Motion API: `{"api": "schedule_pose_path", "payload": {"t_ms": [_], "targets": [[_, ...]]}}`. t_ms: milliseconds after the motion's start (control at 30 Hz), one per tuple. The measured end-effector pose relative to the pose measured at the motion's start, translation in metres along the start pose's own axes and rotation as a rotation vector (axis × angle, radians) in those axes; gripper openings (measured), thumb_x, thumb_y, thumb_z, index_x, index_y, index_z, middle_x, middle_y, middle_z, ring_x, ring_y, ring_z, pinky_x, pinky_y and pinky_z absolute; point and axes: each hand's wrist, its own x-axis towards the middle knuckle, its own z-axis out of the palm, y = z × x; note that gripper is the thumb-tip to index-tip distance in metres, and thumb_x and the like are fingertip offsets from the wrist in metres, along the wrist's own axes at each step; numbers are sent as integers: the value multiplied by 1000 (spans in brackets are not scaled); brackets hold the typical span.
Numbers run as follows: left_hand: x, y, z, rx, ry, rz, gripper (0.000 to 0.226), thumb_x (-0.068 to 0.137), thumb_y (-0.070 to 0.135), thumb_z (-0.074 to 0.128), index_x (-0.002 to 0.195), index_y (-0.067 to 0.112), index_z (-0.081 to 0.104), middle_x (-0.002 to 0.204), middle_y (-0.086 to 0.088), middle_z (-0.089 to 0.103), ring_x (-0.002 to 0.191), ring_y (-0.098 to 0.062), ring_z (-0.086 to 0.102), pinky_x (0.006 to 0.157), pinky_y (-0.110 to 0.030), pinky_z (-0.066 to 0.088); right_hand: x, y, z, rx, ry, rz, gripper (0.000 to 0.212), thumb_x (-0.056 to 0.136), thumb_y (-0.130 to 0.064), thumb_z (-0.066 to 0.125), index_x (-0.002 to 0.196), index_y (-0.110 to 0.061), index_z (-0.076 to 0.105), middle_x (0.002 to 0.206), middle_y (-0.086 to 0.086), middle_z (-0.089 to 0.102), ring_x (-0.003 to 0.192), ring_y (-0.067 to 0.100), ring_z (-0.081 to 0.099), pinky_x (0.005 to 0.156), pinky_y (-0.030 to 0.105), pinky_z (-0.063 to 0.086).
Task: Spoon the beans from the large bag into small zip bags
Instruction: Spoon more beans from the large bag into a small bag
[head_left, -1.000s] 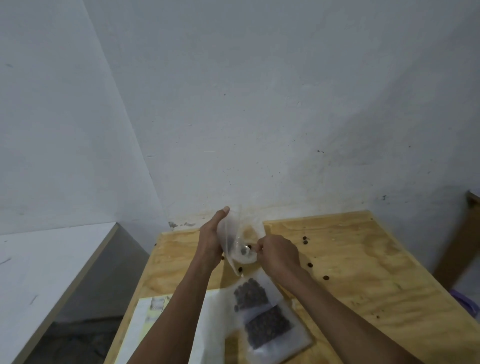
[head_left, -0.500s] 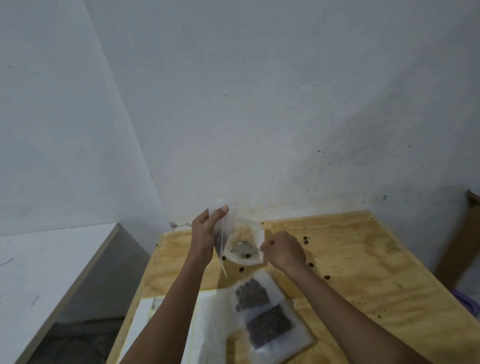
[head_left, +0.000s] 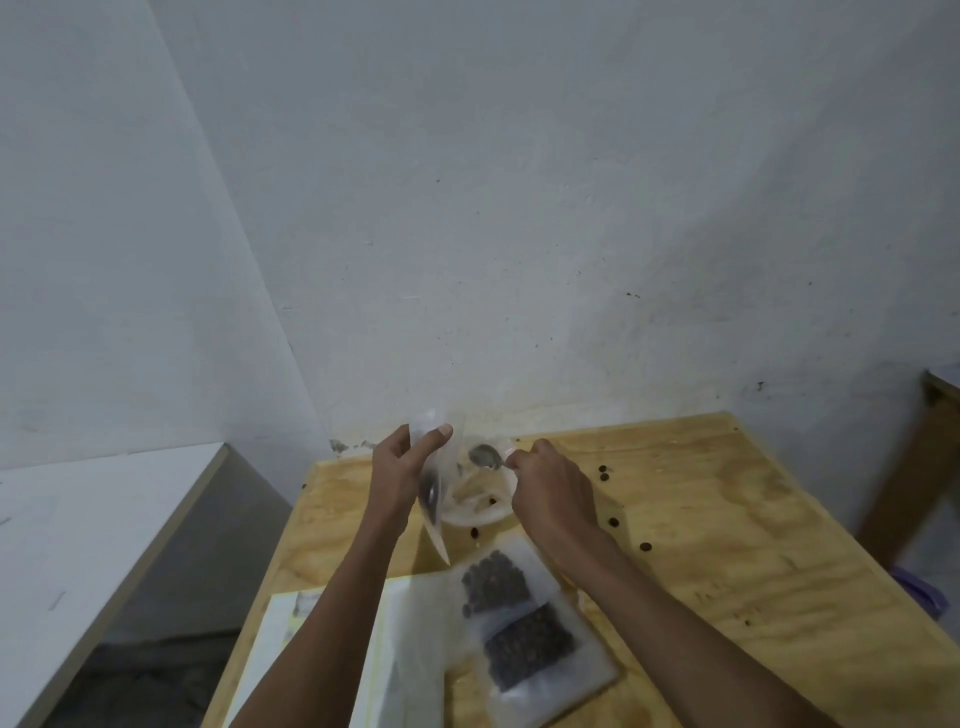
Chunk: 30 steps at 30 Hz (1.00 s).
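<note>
Clear-plastic small zip bag (head_left: 431, 493), a few beans inside, hangs pinched in the left hand (head_left: 402, 475) while the right hand (head_left: 553, 491) grips the spoon (head_left: 485, 457) over the nearly empty large bag (head_left: 480, 499), so scooping the remaining beans seems next.

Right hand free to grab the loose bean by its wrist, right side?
Probably not yet. The right hand is shut on the spoon over the large bag. The path to the loose bean on the table looks clear.
</note>
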Motion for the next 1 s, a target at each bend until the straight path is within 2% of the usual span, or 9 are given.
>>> {"api": "schedule_pose_path", "payload": {"t_ms": [67,167,300,433,533,633,767,900,1000], "targets": [[-4,-3,-8,105,-26,37,28,81,36,80,83,10,72,78,-3,76,72,-20,73,64,-27,55,0,1,0,-15,-13,-27,35,100,-4,51,127,-18,68,115,5,58,97,26,61,68,34,45],[-4,-7,-18,215,-48,60,45,70,55,77,92,15,75,85,-1,78,76,-18,75,66,-32,58,1,5,-5,-2,-16,-35,33,100,-7,52,124,-20,71,116,3,60,98,24,62,72,34,51],[-4,-2,-20,229,-52,66,46,68,58,75,93,19,75,88,3,78,79,-14,75,69,-31,58,0,10,-19,-26,-28,-61,28,98,-10,54,112,-20,76,112,1,65,92,22,66,71,33,53],[-5,4,-13,145,-68,25,50,70,54,78,96,11,76,93,-6,78,88,-27,75,79,-44,60,-4,10,-27,-130,-55,-20,23,98,-10,52,107,-14,73,109,3,62,90,24,63,57,29,35],[-6,9,-4,94,-75,-29,40,73,45,80,86,7,74,83,-8,75,79,-23,72,70,-36,55,-8,8,-27,-156,-96,12,20,98,-7,50,104,-9,69,110,7,60,87,26,59,50,28,20],[-6,11,4,27,-80,-65,52,73,46,82,89,-2,71,90,-24,72,82,-33,70,72,-43,51,-10,11,-21,-152,-112,26,20,96,-1,49,102,-8,67,110,8,59,88,28,61,48,27,17],[-1,9,12,-81,-57,-171,47,81,40,80,105,-1,75,99,-14,77,93,-35,73,73,-41,56,-3,18,-15,-96,-109,69,20,91,0,54,97,-11,70,94,3,58,74,20,53,53,27,34],[2,10,24,-248,-69,-328,67,71,54,81,119,9,74,114,-16,76,107,-39,72,94,-50,56,6,30,-2,96,-125,200,25,92,-5,57,69,-12,64,67,0,61,56,17,56,52,28,42],[2,10,32,-364,-71,-384,68,78,50,76,125,2,69,110,-19,76,96,-37,74,80,-42,59,12,39,11,323,-185,299,25,93,-14,59,83,-4,79,82,11,77,67,26,72,55,30,51]]}}
